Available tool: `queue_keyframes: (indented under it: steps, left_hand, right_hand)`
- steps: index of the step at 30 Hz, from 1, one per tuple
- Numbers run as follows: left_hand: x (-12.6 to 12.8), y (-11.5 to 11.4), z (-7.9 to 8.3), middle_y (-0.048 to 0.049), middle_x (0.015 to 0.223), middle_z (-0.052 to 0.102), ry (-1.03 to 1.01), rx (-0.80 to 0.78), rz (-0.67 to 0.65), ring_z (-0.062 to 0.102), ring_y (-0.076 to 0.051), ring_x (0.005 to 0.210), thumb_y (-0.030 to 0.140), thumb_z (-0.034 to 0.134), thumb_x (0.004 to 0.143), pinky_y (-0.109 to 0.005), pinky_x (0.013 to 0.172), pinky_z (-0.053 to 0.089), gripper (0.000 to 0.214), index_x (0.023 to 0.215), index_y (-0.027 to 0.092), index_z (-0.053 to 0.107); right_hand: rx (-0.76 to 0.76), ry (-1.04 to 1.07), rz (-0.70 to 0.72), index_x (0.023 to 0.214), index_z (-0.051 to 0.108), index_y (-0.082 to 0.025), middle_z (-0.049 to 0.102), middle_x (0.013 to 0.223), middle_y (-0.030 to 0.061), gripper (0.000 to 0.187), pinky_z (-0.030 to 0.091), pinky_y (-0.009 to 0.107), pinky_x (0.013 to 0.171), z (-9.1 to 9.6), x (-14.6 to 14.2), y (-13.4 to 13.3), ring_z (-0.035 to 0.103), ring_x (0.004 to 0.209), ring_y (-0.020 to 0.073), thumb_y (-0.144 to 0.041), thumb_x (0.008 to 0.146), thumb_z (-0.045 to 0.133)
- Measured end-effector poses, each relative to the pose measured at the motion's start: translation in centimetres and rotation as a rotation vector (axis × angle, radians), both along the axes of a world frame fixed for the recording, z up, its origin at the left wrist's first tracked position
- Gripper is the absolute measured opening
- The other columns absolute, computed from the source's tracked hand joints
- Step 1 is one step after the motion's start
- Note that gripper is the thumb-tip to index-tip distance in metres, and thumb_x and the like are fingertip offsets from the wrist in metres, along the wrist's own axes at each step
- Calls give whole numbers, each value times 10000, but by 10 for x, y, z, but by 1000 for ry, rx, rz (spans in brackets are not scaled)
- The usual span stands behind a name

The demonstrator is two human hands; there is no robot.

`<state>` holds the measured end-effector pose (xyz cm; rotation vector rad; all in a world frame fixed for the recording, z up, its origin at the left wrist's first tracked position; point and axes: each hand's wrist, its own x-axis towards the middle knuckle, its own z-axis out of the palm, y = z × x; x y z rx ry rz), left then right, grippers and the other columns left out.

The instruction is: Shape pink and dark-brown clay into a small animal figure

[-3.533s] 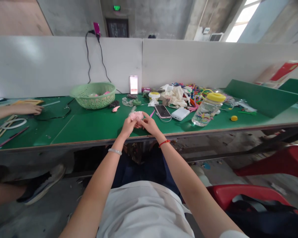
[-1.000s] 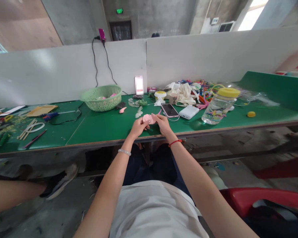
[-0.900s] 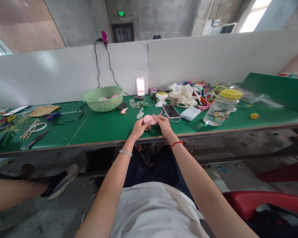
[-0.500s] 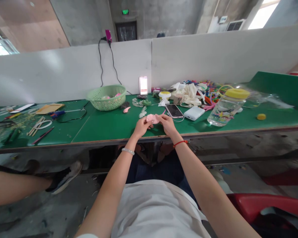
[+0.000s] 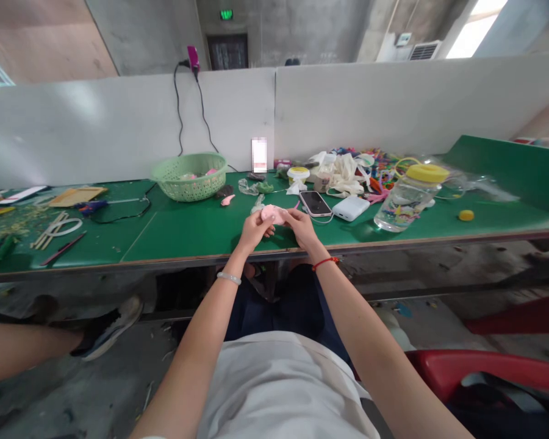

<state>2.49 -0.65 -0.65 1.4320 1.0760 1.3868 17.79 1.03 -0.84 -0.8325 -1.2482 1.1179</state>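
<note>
A flattened, soft-looking pink piece of clay (image 5: 274,214) is held between my two hands, just above the front part of the green table (image 5: 187,235). My left hand (image 5: 255,230) pinches its left side with thumb and fingers. On the opposite side, my right hand (image 5: 302,227) grips the edge, its fingertips partly hidden behind the piece. A smaller pink lump (image 5: 227,200) lies beyond my left hand, near a dark lump. Close past my right hand is a phone (image 5: 315,203) lying flat.
A green basket (image 5: 190,189) with pink bits stands at the back left. To the right are a white power bank (image 5: 351,208), a yellow-lidded bottle (image 5: 402,204) and a heap of colourful pieces. Tweezers (image 5: 64,248) and sticks lie at left; another person's leg (image 5: 27,347) is below.
The view has swung slightly right, so the scene sits further left. Both hands still hold the pink clay, which now shows a rounder left side. Another person's hand at far left has left view.
</note>
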Motion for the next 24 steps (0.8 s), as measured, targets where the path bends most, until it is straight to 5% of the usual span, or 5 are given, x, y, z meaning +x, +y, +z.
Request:
queue_keyframes:
  steps: [6, 11, 15, 24]
  left_hand:
    - [-4, 5, -5, -5, 564, 564, -2, 49, 99, 550, -120, 508, 740, 512, 889, -227, 465, 408, 594, 788, 176, 669]
    - [-6, 3, -2, -70, 953, 723, -8, 156, 64, 636, -152, 736, 574, 752, 791, -216, 550, 477, 467, 1045, 183, 722]
    - [-6, 1, -2, -67, 918, 724, -2, 198, 43, 614, -135, 687, 478, 770, 797, -213, 564, 494, 497, 1193, 187, 704]
    - [-5, 7, -8, -94, 1037, 751, 14, 208, 81, 643, -140, 723, 447, 735, 806, -215, 573, 512, 361, 1034, 168, 756]
  right_hand:
    - [-13, -14, 43, 637, 678, -196, 584, 605, -25, 470, 425, 264, 592, 1, -2, -2, 509, 591, 111, -627, 581, 857]
    - [-47, -14, 88, 732, 679, -216, 622, 604, -11, 521, 474, 287, 550, 2, -2, -4, 587, 548, 146, -708, 611, 802]
    - [-42, -6, 118, 774, 691, -214, 668, 665, 2, 488, 522, 314, 589, 1, -1, -4, 629, 582, 164, -636, 590, 855]
    - [-21, 9, 108, 791, 734, -204, 713, 741, 14, 460, 566, 331, 667, -3, -1, 0, 643, 702, 181, -575, 565, 884]
